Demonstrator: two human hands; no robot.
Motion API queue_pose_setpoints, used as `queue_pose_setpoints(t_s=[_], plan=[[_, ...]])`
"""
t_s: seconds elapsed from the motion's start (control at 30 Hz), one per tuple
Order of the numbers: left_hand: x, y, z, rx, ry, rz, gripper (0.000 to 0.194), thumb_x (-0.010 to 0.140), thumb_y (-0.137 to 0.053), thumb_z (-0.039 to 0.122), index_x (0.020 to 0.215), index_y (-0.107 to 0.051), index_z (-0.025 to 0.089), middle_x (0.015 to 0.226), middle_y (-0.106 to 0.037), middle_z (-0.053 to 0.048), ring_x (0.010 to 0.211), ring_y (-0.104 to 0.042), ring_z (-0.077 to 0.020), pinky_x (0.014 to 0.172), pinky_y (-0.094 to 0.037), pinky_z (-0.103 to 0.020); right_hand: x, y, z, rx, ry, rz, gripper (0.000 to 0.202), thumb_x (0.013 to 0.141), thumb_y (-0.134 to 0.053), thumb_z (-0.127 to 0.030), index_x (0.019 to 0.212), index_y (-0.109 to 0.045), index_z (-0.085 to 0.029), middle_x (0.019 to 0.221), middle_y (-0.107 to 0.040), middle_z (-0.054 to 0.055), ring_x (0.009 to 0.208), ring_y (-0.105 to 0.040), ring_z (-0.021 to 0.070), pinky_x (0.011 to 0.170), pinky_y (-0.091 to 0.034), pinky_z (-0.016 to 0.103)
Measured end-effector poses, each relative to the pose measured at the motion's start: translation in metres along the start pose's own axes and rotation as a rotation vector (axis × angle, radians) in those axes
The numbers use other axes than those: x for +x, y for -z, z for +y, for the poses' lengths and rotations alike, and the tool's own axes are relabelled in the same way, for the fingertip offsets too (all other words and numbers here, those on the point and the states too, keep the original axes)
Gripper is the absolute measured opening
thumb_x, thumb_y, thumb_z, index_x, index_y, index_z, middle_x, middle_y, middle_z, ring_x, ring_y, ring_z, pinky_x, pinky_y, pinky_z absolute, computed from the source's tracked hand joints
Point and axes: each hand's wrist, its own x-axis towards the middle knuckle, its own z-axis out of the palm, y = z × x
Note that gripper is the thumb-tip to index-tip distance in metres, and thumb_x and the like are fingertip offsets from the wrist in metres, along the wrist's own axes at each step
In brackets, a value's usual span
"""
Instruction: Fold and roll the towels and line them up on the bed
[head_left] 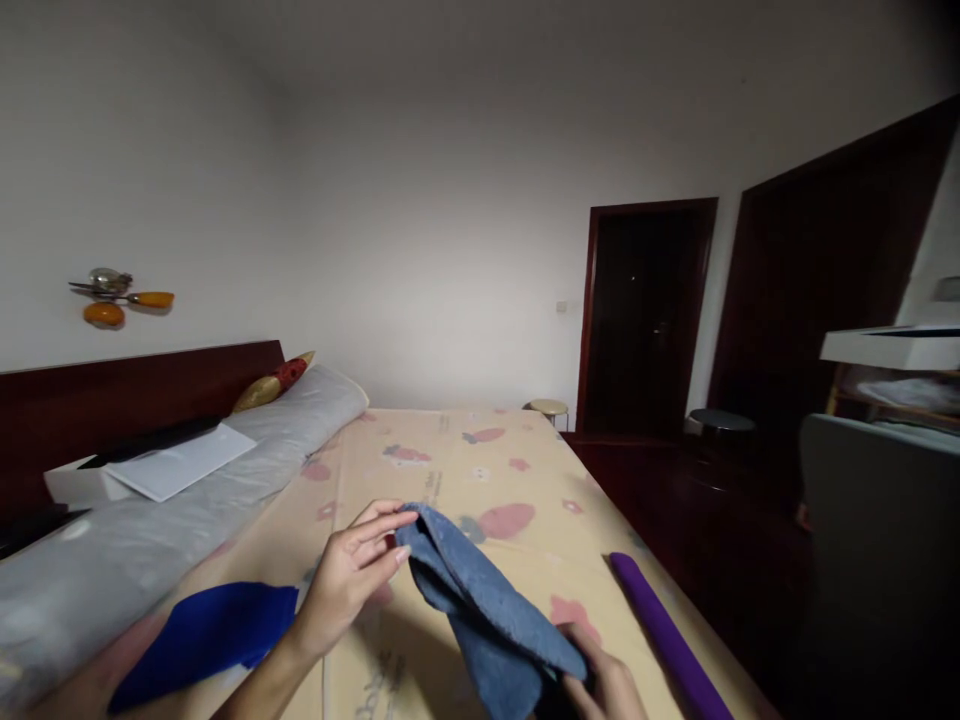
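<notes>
A grey-blue cloth (480,600) hangs folded between my two hands, above a bed with a yellow patterned sheet (450,470). My left hand (352,570) pinches its upper left corner between thumb and fingers. At the cloth's lower right end, my right hand (604,675) is closed on the edge, partly cut off by the bottom of the view. The cloth's lower part hangs down out of view. A bright blue cloth (210,635) lies on the bed left of my left hand. To the right of my right hand lies a long purple roll (667,635).
Along the bed's left side runs a long grey pillow (150,550) with a white box lid (184,462) on it, beside a dark headboard (150,385). A grey chair back (877,560) stands at the right. Two stools and a door are farther off.
</notes>
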Motion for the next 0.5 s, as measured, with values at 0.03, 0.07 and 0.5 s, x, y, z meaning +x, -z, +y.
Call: queue_pose_setpoints(t_s=[0.03, 0.07, 0.5], plan=[[0.003, 0.003, -0.005, 0.086, -0.031, 0.016, 0.032, 0.073, -0.072, 0.039, 0.099, -0.074, 0.022, 0.115, -0.058, -0.009, 0.104, -0.061, -0.0229, 0.088, -0.052, -0.03, 0.002, 0.011, -0.007, 0.069, -0.022, 0.022, 0.028, 0.079, -0.051, -0.043, 0.086, -0.068, -0.022, 0.082, -0.071, 0.006, 0.078, -0.064, 0.0247, 0.074, -0.051, 0.033], [0.005, 0.006, -0.011, 0.169, -0.071, 0.026, 0.027, 0.072, -0.071, 0.039, 0.093, -0.075, 0.021, 0.107, -0.06, -0.008, 0.101, -0.061, -0.0218, 0.085, -0.053, -0.029, 0.003, 0.02, -0.012, 0.131, -0.048, 0.046, 0.032, 0.08, -0.05, -0.048, 0.081, -0.068, -0.021, 0.08, -0.071, 0.006, 0.078, -0.064, 0.0248, 0.074, -0.051, 0.034], [0.017, 0.016, -0.059, 0.885, -0.587, 0.182, 0.033, 0.09, -0.038, 0.013, 0.103, -0.066, 0.025, 0.095, -0.062, -0.004, 0.091, -0.062, -0.0155, 0.082, -0.05, -0.026, 0.005, 0.067, -0.009, 0.125, -0.088, 0.123, 0.057, 0.075, -0.045, -0.071, 0.065, -0.066, -0.019, 0.061, -0.063, 0.005, 0.06, -0.059, 0.0212, 0.058, -0.049, 0.031]])
